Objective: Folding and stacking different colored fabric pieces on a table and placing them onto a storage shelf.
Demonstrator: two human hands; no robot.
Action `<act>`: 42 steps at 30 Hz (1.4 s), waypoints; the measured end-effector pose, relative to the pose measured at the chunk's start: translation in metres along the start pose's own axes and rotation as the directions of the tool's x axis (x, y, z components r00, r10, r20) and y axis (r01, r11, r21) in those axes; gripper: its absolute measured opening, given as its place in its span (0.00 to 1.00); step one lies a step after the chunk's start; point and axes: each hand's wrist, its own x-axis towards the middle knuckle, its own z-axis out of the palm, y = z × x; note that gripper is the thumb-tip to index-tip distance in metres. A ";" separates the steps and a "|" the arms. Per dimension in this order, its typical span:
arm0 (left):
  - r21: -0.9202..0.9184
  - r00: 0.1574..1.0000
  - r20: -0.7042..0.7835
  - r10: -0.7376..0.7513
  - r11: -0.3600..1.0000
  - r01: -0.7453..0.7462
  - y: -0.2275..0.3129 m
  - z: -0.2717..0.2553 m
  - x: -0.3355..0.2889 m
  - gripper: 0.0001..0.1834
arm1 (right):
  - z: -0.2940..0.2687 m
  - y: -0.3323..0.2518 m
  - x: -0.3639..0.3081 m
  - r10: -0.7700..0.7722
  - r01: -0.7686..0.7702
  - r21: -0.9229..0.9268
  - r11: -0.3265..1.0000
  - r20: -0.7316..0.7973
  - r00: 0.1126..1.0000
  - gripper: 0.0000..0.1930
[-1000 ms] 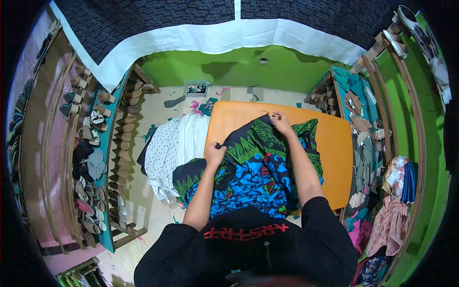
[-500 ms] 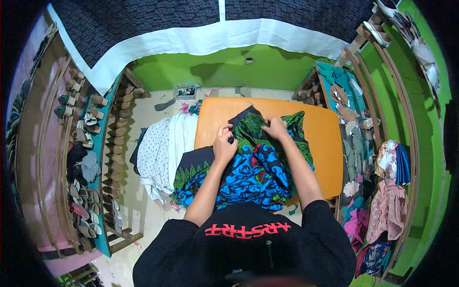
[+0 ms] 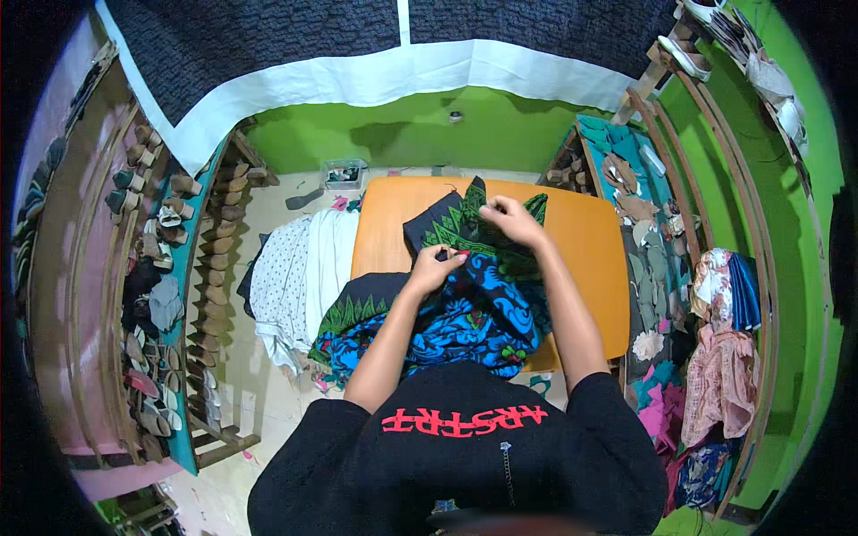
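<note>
A patterned cloth in black, green and blue with red flowers lies bunched over the front of an orange table and hangs down toward my body. My left hand pinches a fold of it near the middle, thumb and fingertips together beside a small red spot. Farther up and to the right, my right hand grips the cloth's green-and-black part between thumb and fingers, lifting a pointed corner. A plain black border of the cloth lies flat on the table left of my right hand.
White cloths, one dotted, hang at the table's left. A clear plastic box sits on the floor beyond. Wooden racks with shoe forms stand at left; a shelf with fabric pieces and hanging garments stands at right.
My left hand has moved down and slightly right along the cloth. My right hand has risen a little, pulling up a pointed green-and-black corner. The view has shifted slightly.
</note>
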 end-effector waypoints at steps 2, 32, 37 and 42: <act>-0.040 0.999 -0.009 0.039 0.998 -0.040 0.000 -0.003 0.000 0.11 | -0.010 0.032 0.006 -0.073 0.099 0.195 0.976 -0.135 0.988 0.12; 0.288 0.843 -0.536 0.045 0.948 0.133 0.003 -0.103 -0.014 0.14 | 0.081 0.117 0.139 -0.029 -0.053 -0.215 0.975 -0.361 0.932 0.10; 0.370 0.812 -0.568 0.136 0.923 0.104 0.013 -0.164 -0.049 0.10 | 0.107 0.112 0.139 -0.073 -0.079 -0.304 0.949 -0.457 0.886 0.08; 0.468 0.844 -0.536 -0.008 0.829 0.305 0.022 -0.236 -0.087 0.34 | 0.083 0.093 0.147 0.137 -0.181 -0.506 0.843 -0.124 0.983 0.09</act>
